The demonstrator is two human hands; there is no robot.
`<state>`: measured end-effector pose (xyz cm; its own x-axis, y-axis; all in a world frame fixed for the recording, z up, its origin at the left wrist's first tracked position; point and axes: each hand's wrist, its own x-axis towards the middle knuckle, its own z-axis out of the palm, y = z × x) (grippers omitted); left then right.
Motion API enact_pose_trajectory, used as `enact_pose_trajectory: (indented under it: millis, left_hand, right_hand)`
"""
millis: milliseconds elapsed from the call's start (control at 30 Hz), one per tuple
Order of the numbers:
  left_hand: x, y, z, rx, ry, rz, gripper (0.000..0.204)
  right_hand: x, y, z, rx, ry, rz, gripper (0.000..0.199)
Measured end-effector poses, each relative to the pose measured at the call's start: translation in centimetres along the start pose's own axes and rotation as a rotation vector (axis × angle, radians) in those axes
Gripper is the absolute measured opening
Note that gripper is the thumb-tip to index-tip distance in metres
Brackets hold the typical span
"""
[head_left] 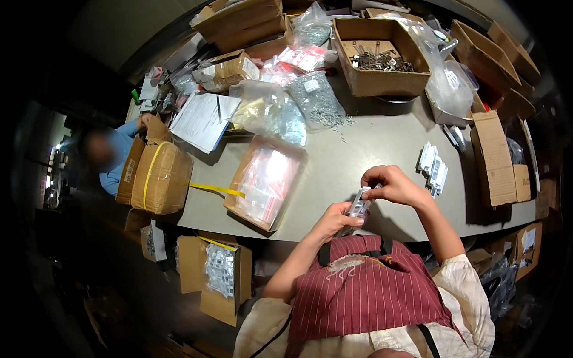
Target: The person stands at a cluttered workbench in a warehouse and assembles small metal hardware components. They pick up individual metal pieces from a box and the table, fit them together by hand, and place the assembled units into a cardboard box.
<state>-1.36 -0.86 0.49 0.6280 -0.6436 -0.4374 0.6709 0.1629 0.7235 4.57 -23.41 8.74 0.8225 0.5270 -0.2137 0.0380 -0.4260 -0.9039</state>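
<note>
Left fingers (353,221) clamped round a clear packet of silvery parts (359,206), right fingers (375,194) pinching its top; stacked silvery pieces (439,176) sit to their right!

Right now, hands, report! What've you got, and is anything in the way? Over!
Left hand holding clear plastic packet of silvery pieces. Right hand at its upper end. Silvery-white, narrow bars lying off right, seemingly not blocking.

1. Light pools across my pale tabletop (382,140) as the floor (170,292) sinks into gloom.
2. Glare whitens the clear bags (270,178).
3. A soft shadow lies below my right hand (391,184).
4. Fisheye distortion bows the tabletop's edge; corners go black, a co-worker's head (99,149) blurred.
</note>
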Motion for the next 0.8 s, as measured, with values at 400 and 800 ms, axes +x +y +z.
enact_pose_trajectory:
  millis: [400,800]
  left_hand:
    - [-0.6,0.8,2.1,-0.114,-0.029,0.047,0.034]
    - [-0.8,-0.2,2.2,-0.084,-0.175,0.057,0.032]
  right_hand:
    - [-0.1,2.4,1.2,0.628,0.168,0.042,0.030]
    - [-1.9,1.5,4.3,0.304,0.247,-0.047,0.022]
